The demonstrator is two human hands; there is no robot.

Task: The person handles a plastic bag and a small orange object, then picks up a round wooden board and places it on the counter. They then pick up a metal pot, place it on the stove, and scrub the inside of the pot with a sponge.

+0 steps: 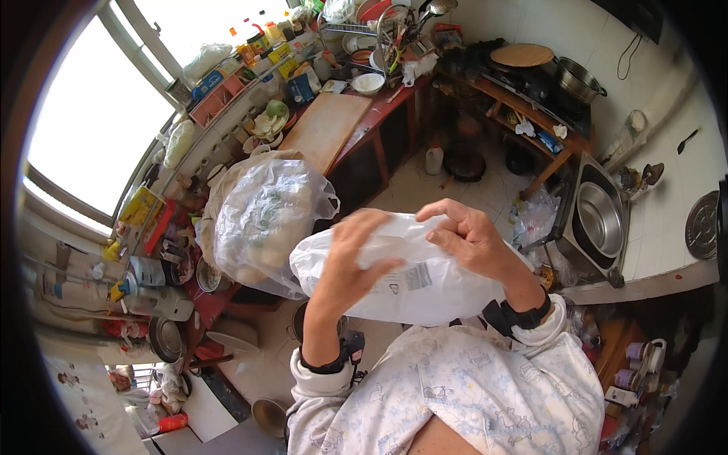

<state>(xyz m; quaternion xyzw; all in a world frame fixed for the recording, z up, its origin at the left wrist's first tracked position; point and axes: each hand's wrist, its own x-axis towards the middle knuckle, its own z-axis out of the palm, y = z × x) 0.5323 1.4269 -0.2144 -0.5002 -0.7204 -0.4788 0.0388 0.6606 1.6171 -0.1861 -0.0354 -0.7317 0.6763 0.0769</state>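
Observation:
A white plastic bag [418, 296] with faint printing is spread out in front of my torso, above the floor. My left hand [352, 261] lies over the bag's left part, blurred, its thumb and fingers apart; whether it grips the film is unclear. At the bag's upper right edge, the curled fingers of my right hand [469, 236] hold the film, with thumb and index finger bent towards each other. Left of the bag, a clear plastic bag [264, 219] full of pale round items sits at the counter. The white bag's contents cannot be seen.
A wooden board [327, 125] lies on the red counter [406, 108]. Bowls and bottles crowd the window side. Ahead right are a gas stove [526, 85] with a steel pot [577, 79] and a sink with a metal basin [600, 219]. A dark pan [463, 162] rests on the floor.

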